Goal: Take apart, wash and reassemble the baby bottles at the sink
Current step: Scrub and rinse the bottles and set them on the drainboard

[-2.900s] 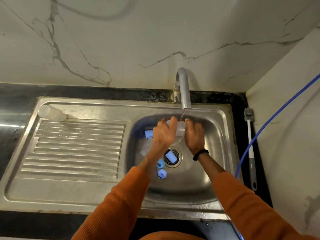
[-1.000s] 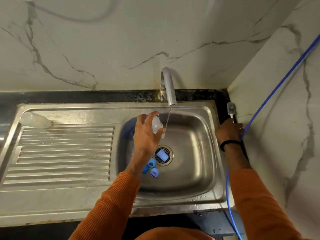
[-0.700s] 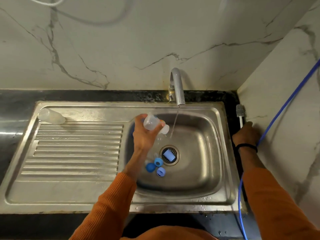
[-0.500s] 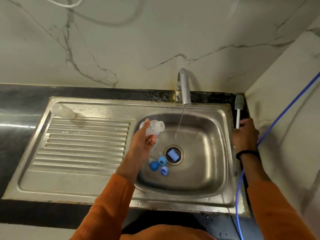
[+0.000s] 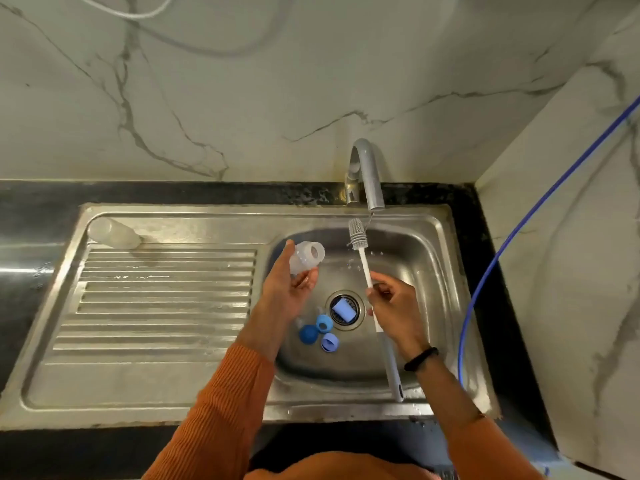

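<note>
At the centre of the frame the left hand grips a clear baby bottle over the sink, its open mouth turned toward the right. The right hand is closed around the white handle of a bottle brush — its grey head sits just under the tap. Blue bottle parts lie beside the drain, and another clear bottle lies at the upper left of the drainboard.

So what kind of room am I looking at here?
Most likely a home kitchen: a steel sink with a ribbed draining board, a tap above it, set in a dark stone counter against marble-look walls.
</note>
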Available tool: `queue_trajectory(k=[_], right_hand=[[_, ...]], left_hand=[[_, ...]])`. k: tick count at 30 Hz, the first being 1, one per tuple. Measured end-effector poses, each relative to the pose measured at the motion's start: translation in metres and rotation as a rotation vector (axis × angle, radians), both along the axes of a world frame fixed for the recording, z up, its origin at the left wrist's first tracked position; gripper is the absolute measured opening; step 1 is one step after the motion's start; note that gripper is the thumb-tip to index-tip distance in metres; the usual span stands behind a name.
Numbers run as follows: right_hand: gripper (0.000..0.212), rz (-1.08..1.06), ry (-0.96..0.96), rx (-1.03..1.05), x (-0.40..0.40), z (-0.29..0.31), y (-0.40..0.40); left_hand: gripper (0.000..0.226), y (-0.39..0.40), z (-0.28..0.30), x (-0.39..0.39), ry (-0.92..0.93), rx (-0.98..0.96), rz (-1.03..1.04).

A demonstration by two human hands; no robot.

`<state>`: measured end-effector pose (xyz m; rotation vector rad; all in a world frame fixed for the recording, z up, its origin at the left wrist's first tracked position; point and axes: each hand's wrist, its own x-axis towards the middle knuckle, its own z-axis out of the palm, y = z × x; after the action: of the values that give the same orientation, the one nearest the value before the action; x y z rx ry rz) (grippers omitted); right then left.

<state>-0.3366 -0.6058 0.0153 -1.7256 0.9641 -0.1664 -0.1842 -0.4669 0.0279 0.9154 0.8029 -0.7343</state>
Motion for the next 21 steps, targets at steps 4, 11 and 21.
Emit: queue_trajectory(k=[4,11,21], right_hand=[[0.033,-0.024,0.074,-0.178,-0.013,0.014,0.009],[0.033,0.096,0.043,-0.439,-0.045,0.056,0.040],[0.031,0.288,0.132,-0.604,-0.038,0.073,0.029]], left_hand=[[0.042,-0.019,-0.007,0.013,0.047,-0.027,-0.031],[0.033,-0.038,-0.026,0.018,0.086,-0.016,-0.213],[0.032,-0.049,-0.031,0.015,-0.257,0.144,-0.576]])
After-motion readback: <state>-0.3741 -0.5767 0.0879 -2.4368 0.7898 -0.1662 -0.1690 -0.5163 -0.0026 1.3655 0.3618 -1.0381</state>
